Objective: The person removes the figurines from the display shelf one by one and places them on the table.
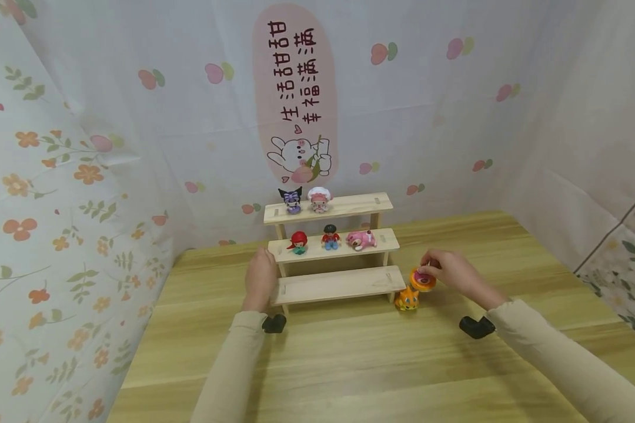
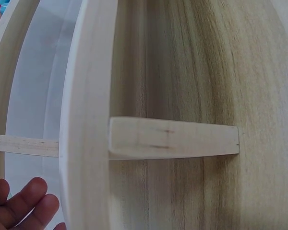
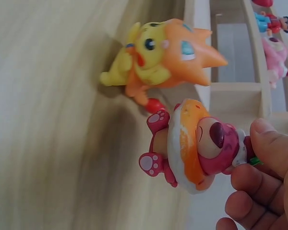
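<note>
My right hand pinches a pink bear figurine in an orange-and-white ring by its head, off the right end of the shelf. Near it is an orange-and-yellow figurine, by the right foot of the three-tier wooden shelf. At the shelf's left end is my left hand. Its fingers are loosely bent beside a board in the left wrist view, with nothing seen in them; whether they touch the wood I cannot tell.
The top tier carries a black-and-purple figurine and a white-hatted one. On the middle tier are a red-haired figurine, a figurine in red and blue and a pink lying one. A patterned cloth hangs behind.
</note>
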Tool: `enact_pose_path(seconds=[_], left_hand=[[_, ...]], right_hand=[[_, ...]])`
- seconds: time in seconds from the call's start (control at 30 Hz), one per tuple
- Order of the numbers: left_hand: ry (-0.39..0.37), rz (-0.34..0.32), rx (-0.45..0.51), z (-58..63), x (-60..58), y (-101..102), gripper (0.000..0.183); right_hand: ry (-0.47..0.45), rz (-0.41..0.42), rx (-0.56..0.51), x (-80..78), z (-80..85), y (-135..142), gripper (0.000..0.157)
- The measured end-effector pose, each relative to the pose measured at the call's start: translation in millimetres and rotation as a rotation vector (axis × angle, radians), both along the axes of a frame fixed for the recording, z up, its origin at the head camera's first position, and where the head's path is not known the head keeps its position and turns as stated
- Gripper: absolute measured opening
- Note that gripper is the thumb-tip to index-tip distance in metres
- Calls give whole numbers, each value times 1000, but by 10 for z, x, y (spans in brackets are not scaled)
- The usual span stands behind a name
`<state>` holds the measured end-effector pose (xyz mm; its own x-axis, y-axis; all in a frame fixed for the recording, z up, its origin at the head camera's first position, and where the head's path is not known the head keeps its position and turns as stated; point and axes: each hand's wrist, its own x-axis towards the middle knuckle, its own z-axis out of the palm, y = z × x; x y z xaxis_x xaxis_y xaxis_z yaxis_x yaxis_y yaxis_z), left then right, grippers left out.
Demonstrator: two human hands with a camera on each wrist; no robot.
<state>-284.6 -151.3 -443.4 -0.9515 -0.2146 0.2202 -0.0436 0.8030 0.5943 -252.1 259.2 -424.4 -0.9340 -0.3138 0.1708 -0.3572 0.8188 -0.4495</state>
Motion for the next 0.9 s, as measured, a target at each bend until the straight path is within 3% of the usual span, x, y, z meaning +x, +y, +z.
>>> enact_pose_path(seconds=[0.53, 0.9], left_hand=[[-14, 20, 39, -7, -17, 14, 36], [-10, 17, 34, -5, -5, 7, 36]], right_hand=[[-15, -2, -20, 118, -169, 112, 10], [-27, -8, -56, 156, -190, 138, 12]])
